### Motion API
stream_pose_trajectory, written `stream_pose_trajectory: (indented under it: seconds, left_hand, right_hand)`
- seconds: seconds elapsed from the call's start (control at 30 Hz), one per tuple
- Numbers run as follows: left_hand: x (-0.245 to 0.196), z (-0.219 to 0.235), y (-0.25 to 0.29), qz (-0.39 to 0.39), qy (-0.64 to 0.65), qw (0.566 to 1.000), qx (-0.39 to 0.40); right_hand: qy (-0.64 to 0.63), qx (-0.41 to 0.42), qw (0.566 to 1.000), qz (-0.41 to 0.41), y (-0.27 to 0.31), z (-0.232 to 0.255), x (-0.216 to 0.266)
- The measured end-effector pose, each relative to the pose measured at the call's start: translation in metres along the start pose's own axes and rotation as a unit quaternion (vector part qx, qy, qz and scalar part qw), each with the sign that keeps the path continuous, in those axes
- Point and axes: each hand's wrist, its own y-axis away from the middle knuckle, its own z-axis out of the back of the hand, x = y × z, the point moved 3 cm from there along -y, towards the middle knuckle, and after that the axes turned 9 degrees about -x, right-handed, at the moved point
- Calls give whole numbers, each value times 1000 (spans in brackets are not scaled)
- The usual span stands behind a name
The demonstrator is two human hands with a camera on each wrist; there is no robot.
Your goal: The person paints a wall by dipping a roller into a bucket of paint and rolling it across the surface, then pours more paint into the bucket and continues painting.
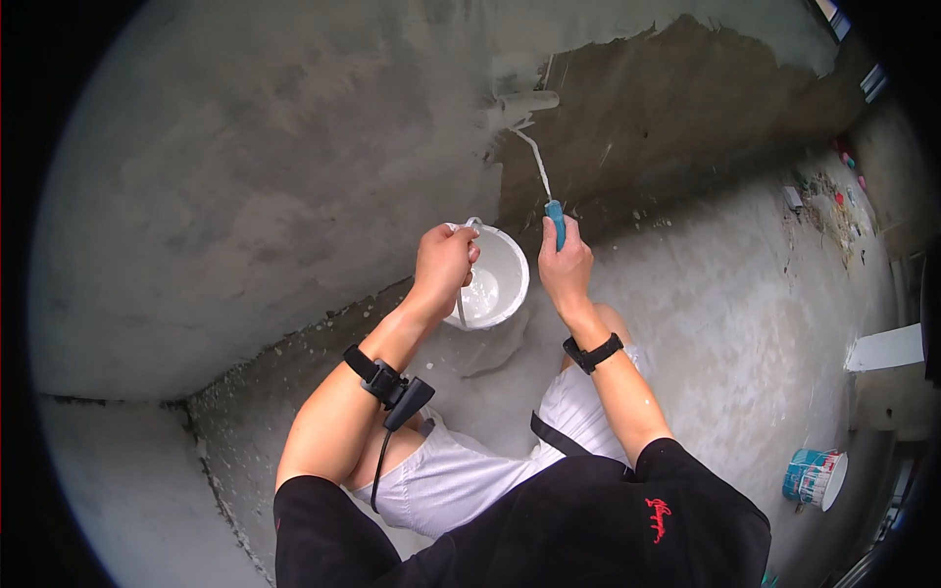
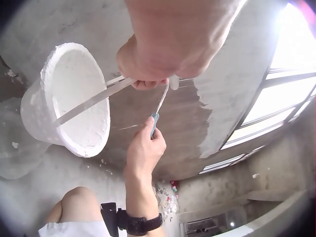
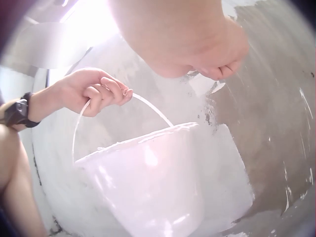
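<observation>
The left hand (image 1: pixel 447 263) grips the handle of a white bucket (image 1: pixel 508 267), its fingers curled round the thin strap (image 3: pixel 150 107). White liquid lies in the bottom of the bucket. In the right hand (image 1: pixel 567 263) is the blue grip (image 1: pixel 556 223) of a paint roller, with the fingers wrapped round it. The white roller head (image 1: pixel 530 101) rests against the wall, where the pale coat meets the darker brown area (image 1: pixel 627 108). In the right wrist view the roller is hidden behind the right hand (image 3: pixel 217 54).
A blue and white bucket (image 1: pixel 814 478) lies tilted on the floor at the right. Debris (image 1: pixel 838 218) is scattered on the floor near the wall's far end. Windows (image 2: pixel 281 98) show at the right in the left wrist view. The person's bent legs are below the hands.
</observation>
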Motion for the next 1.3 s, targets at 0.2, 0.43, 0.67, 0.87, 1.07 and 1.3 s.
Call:
stream_pose_trajectory:
  seconds: [0.2, 0.43, 0.67, 0.87, 1.07, 1.3]
  left_hand:
    - [0, 4, -3, 3, -15, 1000, -13]
    - [1, 6, -3, 2, -12, 1000, -22]
    - [3, 5, -1, 16, -18, 1000, -16]
    - [3, 4, -2, 6, -16, 1000, -8]
    - [2, 4, -2, 4, -12, 1000, -3]
    - [5, 10, -4, 2, -34, 999, -16]
  right_hand:
    - [29, 50, 998, -21, 24, -13, -30]
    - [31, 52, 998, -29, 25, -18, -35]
    - [2, 5, 1000, 4, 6, -20, -19]
    - [42, 37, 998, -7, 13, -14, -19]
    - [68, 74, 995, -22, 38, -25, -48]
    - [88, 115, 988, -52, 50, -28, -59]
